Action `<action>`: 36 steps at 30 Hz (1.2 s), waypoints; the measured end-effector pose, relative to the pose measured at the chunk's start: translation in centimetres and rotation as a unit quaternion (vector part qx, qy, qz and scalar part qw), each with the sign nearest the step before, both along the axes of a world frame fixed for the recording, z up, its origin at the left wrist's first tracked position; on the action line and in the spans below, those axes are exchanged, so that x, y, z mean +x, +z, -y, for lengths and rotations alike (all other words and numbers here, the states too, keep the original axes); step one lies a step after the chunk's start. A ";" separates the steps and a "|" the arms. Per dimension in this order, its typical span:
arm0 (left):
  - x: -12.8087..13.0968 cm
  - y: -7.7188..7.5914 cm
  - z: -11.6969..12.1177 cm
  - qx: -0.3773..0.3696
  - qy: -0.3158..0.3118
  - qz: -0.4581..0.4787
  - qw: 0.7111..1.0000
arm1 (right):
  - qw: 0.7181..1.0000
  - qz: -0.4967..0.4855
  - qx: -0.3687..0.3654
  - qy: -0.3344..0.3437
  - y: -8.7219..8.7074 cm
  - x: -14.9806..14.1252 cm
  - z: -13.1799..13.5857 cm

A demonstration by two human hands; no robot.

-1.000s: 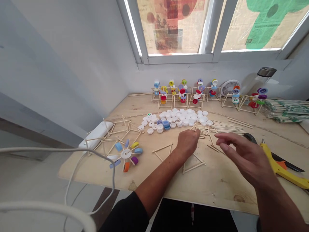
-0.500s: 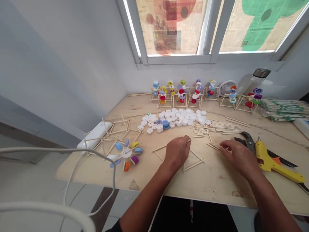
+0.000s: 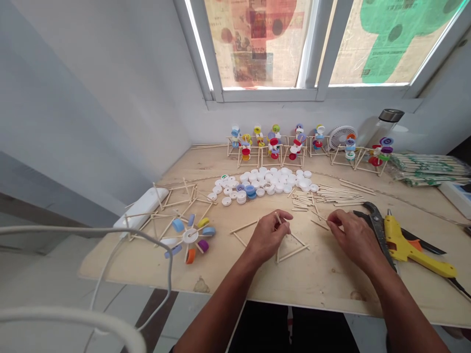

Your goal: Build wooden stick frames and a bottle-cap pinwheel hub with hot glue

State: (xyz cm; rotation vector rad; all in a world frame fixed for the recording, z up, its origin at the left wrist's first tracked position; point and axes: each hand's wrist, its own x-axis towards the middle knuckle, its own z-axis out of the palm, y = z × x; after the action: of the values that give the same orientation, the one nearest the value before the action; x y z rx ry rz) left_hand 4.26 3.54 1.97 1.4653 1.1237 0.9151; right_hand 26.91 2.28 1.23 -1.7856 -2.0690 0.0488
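With our left hand (image 3: 269,235) we grasp a short, thin, pale wooden stick (image 3: 278,218), pinched between the thumb and fingers and tilted above the desk (image 3: 331,289). Our right hand (image 3: 351,238) has its fingers drawn together at the ends of two loose wooden sticks (image 3: 319,224); we cannot tell whether they grip one.

Under and beside our left hand lie two pale wooden stick frames: a left frame (image 3: 243,227), partly hidden by the hand, and a right frame (image 3: 293,253). Beyond our hands we have a heap of white plastic bottle caps (image 3: 281,179) with a few blue ones near its front, and just right of it a spread of cut wooden sticks (image 3: 340,194).

To our left sits a wheel of wooden spokes with multicoloured caps (image 3: 190,236), near jointed stick frames (image 3: 178,201) and a white power strip (image 3: 138,211). To our right lie black-handled pliers (image 3: 376,228) and a yellow glue gun (image 3: 405,245). Along the wall stand small stick stands with coloured cap wheels (image 3: 274,147), with a round white fan (image 3: 340,137) behind them.
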 end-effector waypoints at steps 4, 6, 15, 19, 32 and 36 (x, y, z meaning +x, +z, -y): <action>1.8 0.0 0.0 -0.079 0.008 0.114 0.990 | 0.997 -0.047 0.025 0.052 1.3 -2.5 1.1; 2.5 -0.1 0.0 -0.092 0.016 0.154 0.984 | 0.995 -0.068 0.022 0.071 1.5 -3.7 1.6; 1.7 0.1 1.2 -0.063 0.019 0.129 0.989 | 0.976 -0.200 -0.025 0.082 2.4 -5.8 2.1; 1.7 0.4 1.5 -0.073 0.009 0.144 0.987 | 0.970 -0.207 -0.032 0.127 3.1 -6.3 2.0; 2.0 1.4 1.7 -0.035 0.041 0.157 0.986 | 0.960 -0.227 -0.068 0.151 3.7 -6.5 1.5; 1.5 1.6 1.2 -0.045 0.076 0.177 0.980 | 0.961 -0.159 -0.053 0.220 4.3 -7.0 3.2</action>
State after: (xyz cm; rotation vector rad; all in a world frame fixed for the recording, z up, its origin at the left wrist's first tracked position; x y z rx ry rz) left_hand 5.72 2.37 3.59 1.1003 1.0048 1.1644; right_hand 19.92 -0.87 5.57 -1.2348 -2.2040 0.5440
